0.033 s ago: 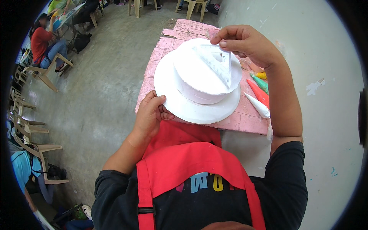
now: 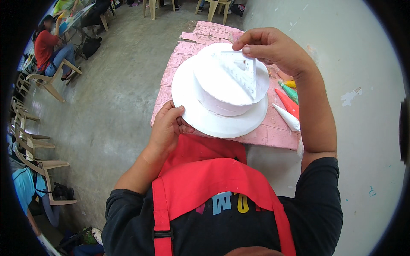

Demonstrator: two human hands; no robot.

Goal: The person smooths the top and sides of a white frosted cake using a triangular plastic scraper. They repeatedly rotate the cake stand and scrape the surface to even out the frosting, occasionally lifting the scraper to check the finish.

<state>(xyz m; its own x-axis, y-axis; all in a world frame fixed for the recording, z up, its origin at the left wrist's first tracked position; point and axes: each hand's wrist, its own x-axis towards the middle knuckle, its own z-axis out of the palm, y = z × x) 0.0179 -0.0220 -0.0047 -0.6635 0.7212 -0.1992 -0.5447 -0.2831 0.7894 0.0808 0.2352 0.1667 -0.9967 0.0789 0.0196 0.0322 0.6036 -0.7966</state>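
A round white iced cake (image 2: pixel 207 72) stands on a white round board (image 2: pixel 185 94), on a pink-covered table. My left hand (image 2: pixel 168 123) grips the board's near left rim, thumb on top and fingers curled below. At the cake's far right, my right hand (image 2: pixel 271 49) pinches a clear plastic set square (image 2: pixel 245 70) by its upper edge between thumb and fingers. The set square is tilted over the cake's top; whether it touches the icing I cannot tell.
Right of the board lie piping bags: a white one (image 2: pixel 287 118), a red one (image 2: pixel 287 101), a green one (image 2: pixel 289 90) and a yellow one (image 2: pixel 290 83). A wall (image 2: pixel 363 128) runs close along the right. People and plastic chairs (image 2: pixel 47 85) are at the left.
My right hand has shifted slightly left, and the set square has changed its tilt a little. My left hand and the cake stay where they were.
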